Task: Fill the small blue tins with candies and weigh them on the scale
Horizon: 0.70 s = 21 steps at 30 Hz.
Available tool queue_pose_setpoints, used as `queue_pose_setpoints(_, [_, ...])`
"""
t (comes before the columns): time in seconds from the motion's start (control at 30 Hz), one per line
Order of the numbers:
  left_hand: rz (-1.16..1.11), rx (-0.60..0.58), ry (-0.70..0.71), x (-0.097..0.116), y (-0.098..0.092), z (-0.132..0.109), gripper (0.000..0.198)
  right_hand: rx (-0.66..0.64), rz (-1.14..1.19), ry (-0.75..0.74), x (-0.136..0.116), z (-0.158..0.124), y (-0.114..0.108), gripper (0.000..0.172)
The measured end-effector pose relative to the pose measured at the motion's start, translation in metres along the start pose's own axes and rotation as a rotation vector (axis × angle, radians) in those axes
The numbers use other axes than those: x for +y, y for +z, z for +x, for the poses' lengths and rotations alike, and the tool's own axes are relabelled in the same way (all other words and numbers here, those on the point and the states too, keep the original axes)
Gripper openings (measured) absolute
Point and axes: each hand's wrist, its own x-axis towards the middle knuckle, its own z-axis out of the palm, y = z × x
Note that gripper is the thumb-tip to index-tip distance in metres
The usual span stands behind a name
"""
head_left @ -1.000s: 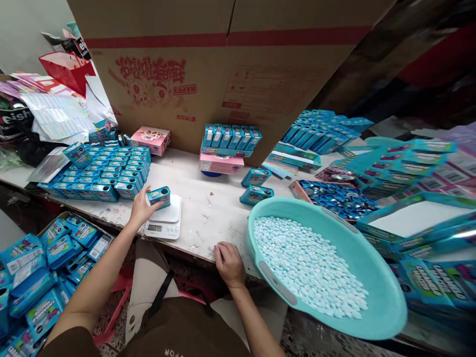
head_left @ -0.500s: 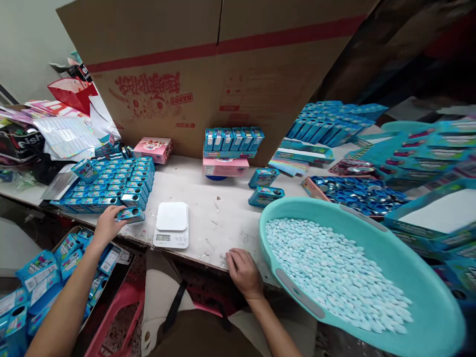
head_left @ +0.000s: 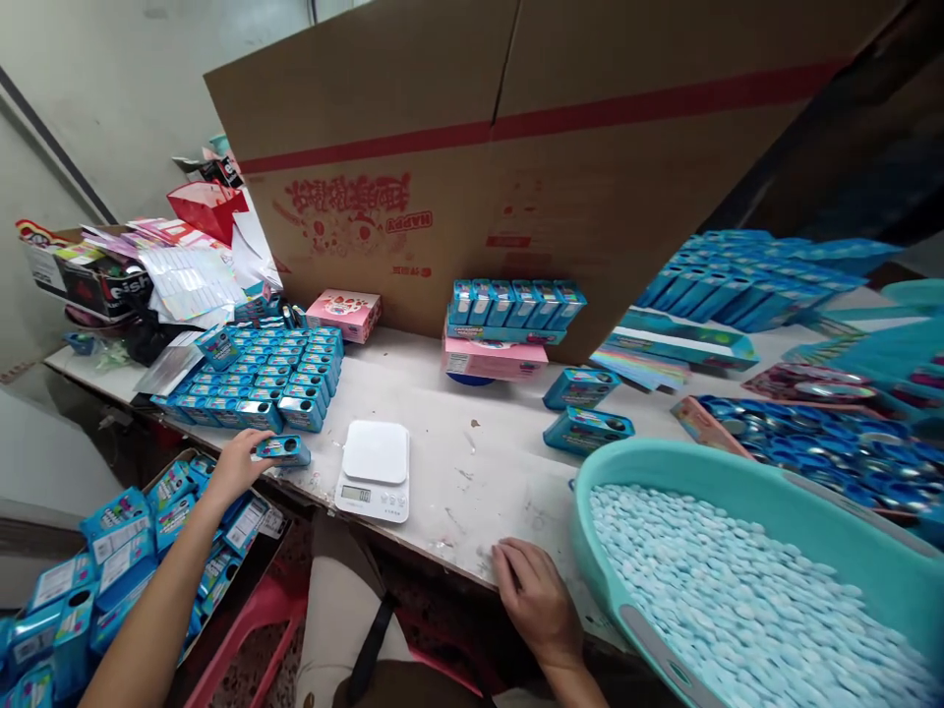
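Note:
My left hand (head_left: 240, 467) is closed on the end of a small blue candy box (head_left: 284, 450), which lies low at the table's front edge, in front of rows of similar blue boxes (head_left: 255, 379). Just right of it stands a white digital scale (head_left: 376, 472) with nothing on its plate; the display appears to read 0.0. My right hand (head_left: 542, 600) rests on the table's front edge, its fingers loosely bent and nothing visible in them. Beside that hand is a turquoise tub (head_left: 601, 546) of pale blue candies (head_left: 730, 580). Two blue boxes (head_left: 588, 431) stand behind the tub's rim.
A large cardboard carton (head_left: 457, 226) rises at the back. Before it, several blue boxes stand on a pink box (head_left: 494, 359). Another pink box (head_left: 344, 313) is further left. Lower left, a carton holds blue boxes (head_left: 125, 551). To the right lies a tray of blue-and-silver lids (head_left: 811, 438).
The view has turned left, so things sit further right in the picture. The scale display has gone from about 154.9 to 0.0. Both hands stay in nearly the same places on the table.

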Motion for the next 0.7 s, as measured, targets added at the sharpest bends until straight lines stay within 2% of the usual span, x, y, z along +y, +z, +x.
queue_pose_setpoints(0.3, [-0.002,-0.006,-0.026,-0.006,0.014,0.029,0.040,-0.008,-0.045,-0.087,0.005,-0.005,0.001,0.017])
queue_pose_setpoints(0.37, [0.000,-0.017,-0.007,-0.008,0.015,0.035,0.038,0.004,-0.047,-0.084,0.006,-0.005,0.002,0.018])
queue_pose_setpoints(0.57, [-0.071,-0.161,0.126,-0.015,0.020,0.041,0.038,0.040,-0.052,-0.117,0.012,-0.010,0.008,0.023])
queue_pose_setpoints(0.7, [-0.058,-0.131,0.118,-0.020,0.026,0.042,0.039,0.044,-0.063,-0.152,0.019,-0.012,0.010,0.025])
